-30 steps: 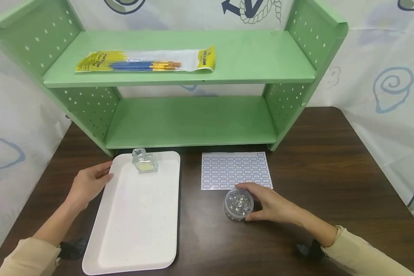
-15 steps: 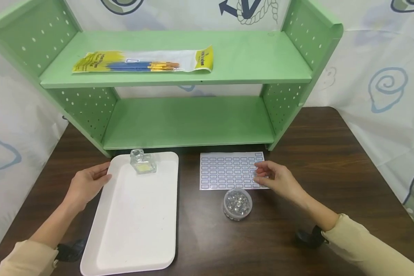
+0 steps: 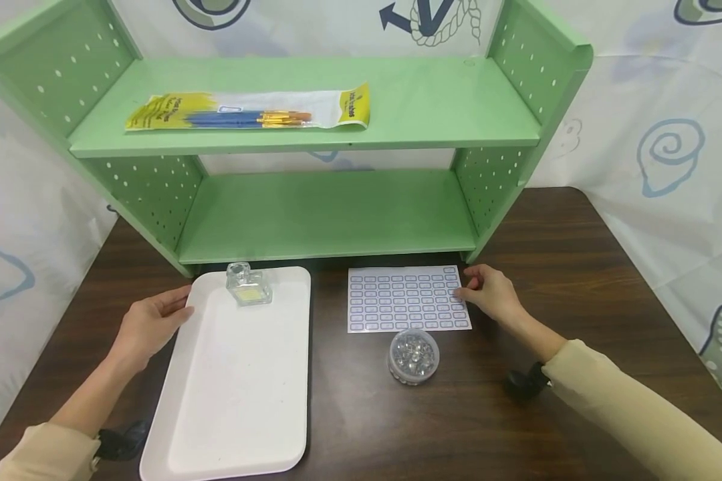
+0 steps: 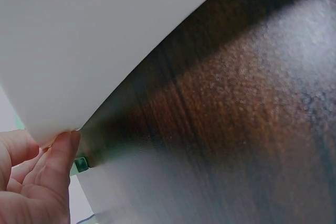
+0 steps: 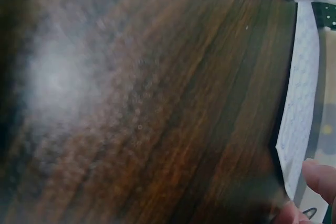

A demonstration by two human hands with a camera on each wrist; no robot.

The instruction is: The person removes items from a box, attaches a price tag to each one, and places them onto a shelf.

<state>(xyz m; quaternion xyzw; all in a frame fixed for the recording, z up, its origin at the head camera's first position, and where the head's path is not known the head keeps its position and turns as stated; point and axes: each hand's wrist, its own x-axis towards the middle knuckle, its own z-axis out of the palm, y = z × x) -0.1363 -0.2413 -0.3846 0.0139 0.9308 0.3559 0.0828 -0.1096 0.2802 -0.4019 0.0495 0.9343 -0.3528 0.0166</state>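
Note:
My left hand pinches the far left rim of a white tray. In the left wrist view, the thumb and fingertips meet at the tray's edge. A small clear glass bottle with a yellowish label lies at the tray's far end. My right hand is at the right edge of a sheet of small blue-bordered labels, thumb over the sheet and fingers by its edge. The right wrist view shows a gap between thumb and finger there. A round clear tub of shiny metallic pieces stands just in front of the sheet.
Behind the tray and sheet stands a green two-tier shelf with perforated sides. Its upper tier carries a packet of blue-handled paintbrushes. The dark wooden table reaches a patterned white cloth behind and beside it.
My right hand has let go of the round tub and moved right and away from me to the label sheet's right edge. The left hand stays on the tray rim.

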